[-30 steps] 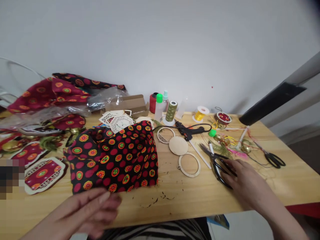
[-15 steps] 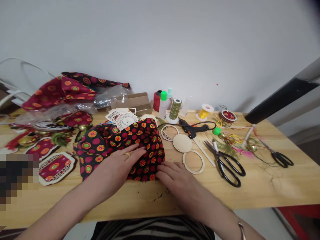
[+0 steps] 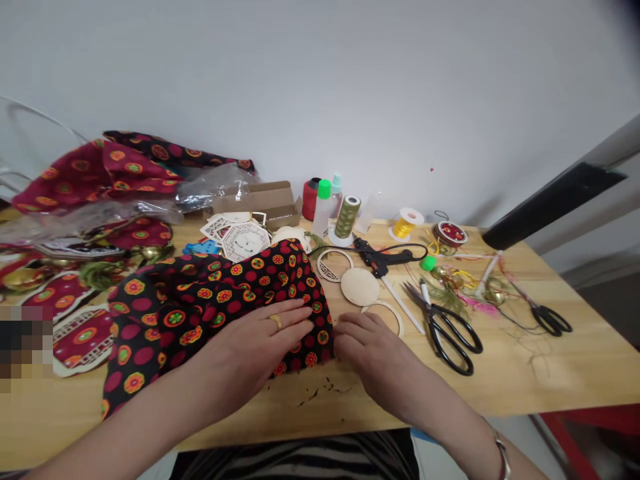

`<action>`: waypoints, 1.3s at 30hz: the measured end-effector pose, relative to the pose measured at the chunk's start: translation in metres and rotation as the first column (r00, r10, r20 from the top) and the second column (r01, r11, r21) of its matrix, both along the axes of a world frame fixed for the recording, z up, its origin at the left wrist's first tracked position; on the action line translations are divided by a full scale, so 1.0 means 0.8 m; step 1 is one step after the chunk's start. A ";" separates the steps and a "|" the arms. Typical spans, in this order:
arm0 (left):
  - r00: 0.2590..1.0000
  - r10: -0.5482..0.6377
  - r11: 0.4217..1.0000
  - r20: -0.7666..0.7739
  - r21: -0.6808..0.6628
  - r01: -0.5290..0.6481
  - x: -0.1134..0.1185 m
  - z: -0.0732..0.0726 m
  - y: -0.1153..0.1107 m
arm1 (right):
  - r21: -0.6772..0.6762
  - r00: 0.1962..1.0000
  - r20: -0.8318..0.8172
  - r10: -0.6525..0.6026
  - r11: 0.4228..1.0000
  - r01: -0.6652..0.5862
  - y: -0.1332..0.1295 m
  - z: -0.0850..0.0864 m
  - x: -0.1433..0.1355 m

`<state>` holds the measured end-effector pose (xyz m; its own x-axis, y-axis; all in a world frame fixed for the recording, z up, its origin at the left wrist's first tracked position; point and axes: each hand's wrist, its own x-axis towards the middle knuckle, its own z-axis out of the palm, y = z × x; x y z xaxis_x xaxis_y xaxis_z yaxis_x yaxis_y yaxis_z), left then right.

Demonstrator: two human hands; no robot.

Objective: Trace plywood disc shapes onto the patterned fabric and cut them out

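Note:
A black patterned cloth (image 3: 195,320) with orange flowers and dark red dots lies spread and wrinkled on the wooden table. My left hand (image 3: 260,340), a ring on one finger, rests flat on its right part with fingers stretched out. At the cloth's right edge is my right hand (image 3: 367,347), its fingers bent and closed on the border; the fingertips are partly hidden. Just beyond that hand lie a wooden ring (image 3: 395,317), a plain wooden disc (image 3: 360,287) and a fretwork ring (image 3: 335,265).
Black-handled scissors (image 3: 450,333) and a white glue stick (image 3: 404,307) lie to the right. Behind are a glue gun (image 3: 375,257), a green thread spool (image 3: 347,219) and a yellow spool (image 3: 406,223). More cloth (image 3: 100,170) and ornaments (image 3: 85,337) fill the left; smaller scissors (image 3: 550,319) lie far right.
The cloth is spread wider, reaching further left and nearer the front edge. My left hand has slid right across it. The right hand has shifted slightly right with the cloth's edge.

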<state>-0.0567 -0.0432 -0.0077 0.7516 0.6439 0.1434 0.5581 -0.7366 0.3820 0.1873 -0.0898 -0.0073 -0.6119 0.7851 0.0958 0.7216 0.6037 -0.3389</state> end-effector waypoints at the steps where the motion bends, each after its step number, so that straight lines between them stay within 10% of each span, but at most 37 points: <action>1: 1.000 -0.013 1.000 -0.007 -0.024 0.013 0.004 -0.009 0.007 | 0.030 0.999 -0.027 -0.038 0.999 0.039 0.004 0.002 0.003; 8: 0.994 0.098 0.995 -0.054 -0.026 -0.099 0.017 -0.039 0.017 | 0.209 0.938 0.028 -0.345 0.920 0.332 0.061 0.013 0.031; 15: 0.981 0.187 0.970 0.059 0.145 -0.194 0.004 -0.023 -0.022 | 0.166 0.921 0.163 -0.354 0.930 0.329 0.083 0.009 0.028; 21: 0.976 0.187 0.954 0.111 0.218 -0.207 -0.031 -0.047 -0.060 | 0.113 0.912 0.201 -0.359 0.933 0.342 0.086 0.011 0.026; 39: 0.980 0.112 0.923 0.164 0.348 -0.164 -0.019 -0.052 -0.075 | 0.008 0.973 -0.139 -0.185 0.982 0.188 0.044 0.031 -0.023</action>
